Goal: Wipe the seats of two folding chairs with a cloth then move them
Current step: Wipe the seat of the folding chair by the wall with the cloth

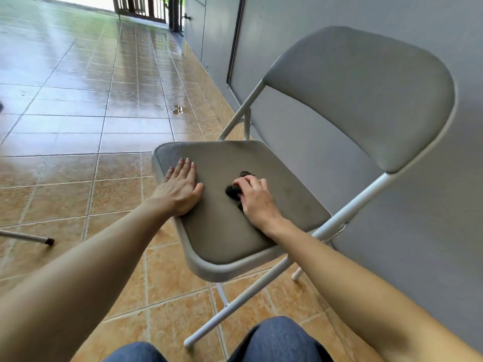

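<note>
Folding chair's seat (235, 231) and backrest (366, 95) wear matt grey padded vinyl-like covering, smooth w/ faint scuffs; its frame (360, 197) is painted white metal tube, slight sheen. Dark cloth (233, 192) bunched under right hand (257, 202) looks soft, crumpled, matt. Floor tiles (78, 105) are glazed ceramic, glossy and wet-looking farther off, mottled tan nearby; wall (392, 22) is flat matt grey paint.

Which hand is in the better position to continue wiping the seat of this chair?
The right hand: it already presses the dark cloth onto the seat. The left hand lies flat near the seat's edge, without any cloth.
</note>
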`<action>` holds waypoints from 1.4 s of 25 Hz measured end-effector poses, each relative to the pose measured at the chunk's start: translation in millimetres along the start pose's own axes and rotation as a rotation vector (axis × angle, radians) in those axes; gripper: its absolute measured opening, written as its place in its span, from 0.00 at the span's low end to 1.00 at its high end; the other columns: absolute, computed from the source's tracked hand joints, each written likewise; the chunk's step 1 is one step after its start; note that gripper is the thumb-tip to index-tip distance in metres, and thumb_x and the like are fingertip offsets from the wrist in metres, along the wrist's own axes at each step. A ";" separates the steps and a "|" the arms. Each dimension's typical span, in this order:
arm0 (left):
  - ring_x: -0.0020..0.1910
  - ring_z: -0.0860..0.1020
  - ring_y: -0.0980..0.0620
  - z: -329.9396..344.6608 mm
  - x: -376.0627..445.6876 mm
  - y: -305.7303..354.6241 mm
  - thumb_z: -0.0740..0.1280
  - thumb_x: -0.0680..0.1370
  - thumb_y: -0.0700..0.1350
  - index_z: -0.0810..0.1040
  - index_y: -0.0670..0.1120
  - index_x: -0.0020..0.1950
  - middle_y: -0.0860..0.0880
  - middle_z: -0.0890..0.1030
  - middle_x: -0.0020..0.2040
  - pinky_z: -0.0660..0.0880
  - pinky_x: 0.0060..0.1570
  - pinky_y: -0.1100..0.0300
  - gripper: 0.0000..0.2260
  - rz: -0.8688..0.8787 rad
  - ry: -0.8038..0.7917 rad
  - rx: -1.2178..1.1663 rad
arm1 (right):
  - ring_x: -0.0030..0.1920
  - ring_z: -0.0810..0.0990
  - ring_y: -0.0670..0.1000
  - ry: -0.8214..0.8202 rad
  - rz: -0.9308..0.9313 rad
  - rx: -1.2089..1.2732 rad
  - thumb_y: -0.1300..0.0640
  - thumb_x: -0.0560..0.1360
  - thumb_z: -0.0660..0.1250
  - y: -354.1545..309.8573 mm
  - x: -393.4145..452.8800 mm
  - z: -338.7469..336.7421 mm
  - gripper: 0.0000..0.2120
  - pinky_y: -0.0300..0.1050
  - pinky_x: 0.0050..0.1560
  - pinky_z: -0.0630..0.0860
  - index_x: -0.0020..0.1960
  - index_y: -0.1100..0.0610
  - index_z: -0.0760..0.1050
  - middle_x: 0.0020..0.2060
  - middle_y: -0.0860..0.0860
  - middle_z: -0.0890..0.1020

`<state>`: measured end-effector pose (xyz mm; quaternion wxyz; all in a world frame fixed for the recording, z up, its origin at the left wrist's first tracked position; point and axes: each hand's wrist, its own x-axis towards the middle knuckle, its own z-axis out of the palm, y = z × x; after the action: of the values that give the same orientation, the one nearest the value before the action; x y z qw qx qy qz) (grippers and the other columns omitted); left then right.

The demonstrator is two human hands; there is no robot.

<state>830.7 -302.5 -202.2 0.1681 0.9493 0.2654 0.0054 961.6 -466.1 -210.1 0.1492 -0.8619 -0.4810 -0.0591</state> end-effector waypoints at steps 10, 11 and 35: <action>0.79 0.43 0.50 20.2 -32.4 24.5 0.46 0.80 0.56 0.46 0.41 0.79 0.44 0.46 0.80 0.40 0.77 0.54 0.31 0.010 0.048 0.096 | 0.68 0.68 0.63 -0.443 0.854 -0.453 0.59 0.77 0.55 79.0 -1.9 -55.3 0.22 0.56 0.66 0.67 0.71 0.59 0.60 0.68 0.61 0.70; 0.79 0.43 0.50 20.2 -33.6 24.1 0.46 0.80 0.56 0.46 0.41 0.79 0.44 0.46 0.80 0.40 0.77 0.54 0.31 0.011 0.048 0.099 | 0.68 0.69 0.62 -0.470 0.882 -0.470 0.59 0.76 0.57 70.9 -4.2 -59.7 0.24 0.55 0.65 0.68 0.72 0.59 0.61 0.68 0.59 0.71; 0.79 0.41 0.50 27.8 -68.3 -16.0 0.43 0.81 0.58 0.42 0.44 0.79 0.46 0.43 0.80 0.40 0.77 0.51 0.30 -0.039 0.167 -0.008 | 0.60 0.70 0.64 -0.079 0.512 -0.165 0.45 0.79 0.56 26.6 -56.0 -36.9 0.19 0.55 0.61 0.69 0.63 0.55 0.72 0.61 0.62 0.72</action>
<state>766.8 -332.9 -228.2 0.1492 0.9395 0.2972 0.0823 956.0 -536.3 -194.1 0.0696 -0.9663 -0.2464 -0.0251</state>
